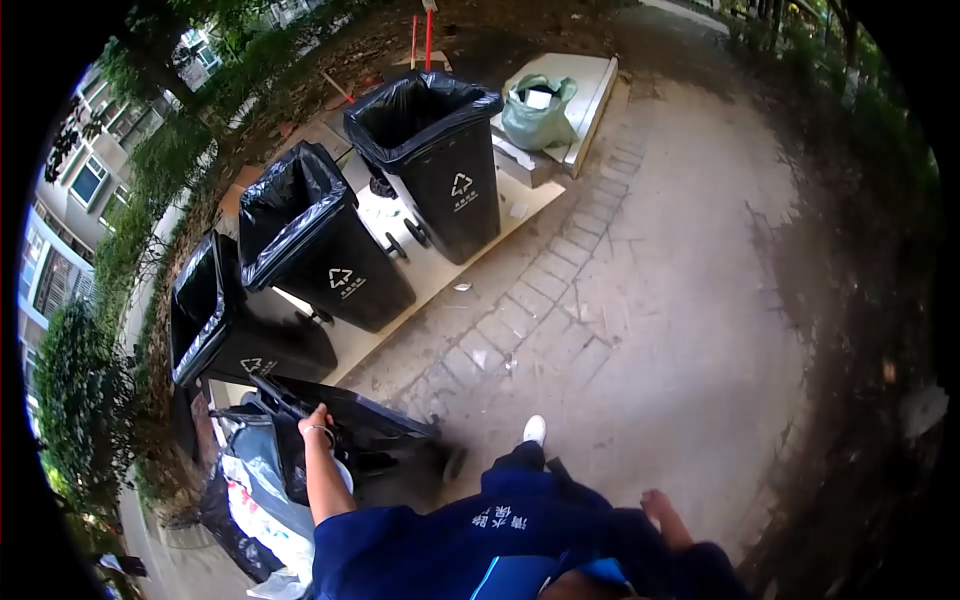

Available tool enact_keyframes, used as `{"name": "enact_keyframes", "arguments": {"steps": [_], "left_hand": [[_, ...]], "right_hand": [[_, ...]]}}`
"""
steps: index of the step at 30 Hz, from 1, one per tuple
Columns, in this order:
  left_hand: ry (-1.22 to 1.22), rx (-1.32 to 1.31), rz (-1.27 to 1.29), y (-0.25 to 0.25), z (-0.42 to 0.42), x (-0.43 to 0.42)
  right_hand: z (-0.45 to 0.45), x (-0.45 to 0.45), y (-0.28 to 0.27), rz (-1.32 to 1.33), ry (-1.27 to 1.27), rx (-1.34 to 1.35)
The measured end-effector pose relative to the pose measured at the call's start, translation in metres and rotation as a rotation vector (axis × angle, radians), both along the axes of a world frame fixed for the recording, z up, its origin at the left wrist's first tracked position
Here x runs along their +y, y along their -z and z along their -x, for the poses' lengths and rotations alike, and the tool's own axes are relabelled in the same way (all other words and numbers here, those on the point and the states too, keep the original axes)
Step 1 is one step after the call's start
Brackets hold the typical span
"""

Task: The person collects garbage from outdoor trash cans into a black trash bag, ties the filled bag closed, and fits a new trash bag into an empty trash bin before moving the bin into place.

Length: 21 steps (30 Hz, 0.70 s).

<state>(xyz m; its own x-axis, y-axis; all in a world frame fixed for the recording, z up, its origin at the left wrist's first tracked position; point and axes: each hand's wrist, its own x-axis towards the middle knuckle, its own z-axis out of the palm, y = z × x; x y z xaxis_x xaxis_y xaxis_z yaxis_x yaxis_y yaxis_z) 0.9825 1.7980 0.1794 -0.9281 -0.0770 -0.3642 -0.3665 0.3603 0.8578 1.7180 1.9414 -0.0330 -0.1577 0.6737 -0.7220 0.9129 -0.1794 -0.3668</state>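
Observation:
My left hand (317, 422), with a band at the wrist, is closed around the handle of a tilted black wheeled trash bin (390, 450) at my left side. White and clear plastic bags of rubbish (262, 505) bulge out beside that hand, partly hiding the bin's opening. On the other side, my right hand (658, 506) hangs low by my body, away from any object. Its fingers look loosely bent and apart, small in view, and nothing shows in them.
Black-lined trash bins stand in a row on a pale slab: a near one (265, 335), a middle one (330, 250) and a far one (450, 165). A green bag (538, 112) sits on a raised platform (590, 90). Paved path (690, 290) runs along the right.

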Motion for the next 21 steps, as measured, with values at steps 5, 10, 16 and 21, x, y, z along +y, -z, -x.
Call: {"name": "enact_keyframes", "arguments": {"steps": [5,10,16,21], "left_hand": [[0.048,0.057,0.21,-0.018,-0.036,-0.011],[0.329,-0.039,0.111,-0.035,-0.128,-0.045],[0.419,-0.098,0.108,-0.052,-0.228,-0.08],[0.267,-0.109,0.257,-0.056,-0.217,-0.054]], "right_hand": [[0.112,0.134,-0.017,-0.335,-0.155,0.257],[0.161,0.216,-0.009,-0.482,-0.06,0.454],[0.156,0.202,-0.007,-0.16,-0.327,0.24],[0.086,0.164,-0.013,-0.02,-0.291,0.563]]}}
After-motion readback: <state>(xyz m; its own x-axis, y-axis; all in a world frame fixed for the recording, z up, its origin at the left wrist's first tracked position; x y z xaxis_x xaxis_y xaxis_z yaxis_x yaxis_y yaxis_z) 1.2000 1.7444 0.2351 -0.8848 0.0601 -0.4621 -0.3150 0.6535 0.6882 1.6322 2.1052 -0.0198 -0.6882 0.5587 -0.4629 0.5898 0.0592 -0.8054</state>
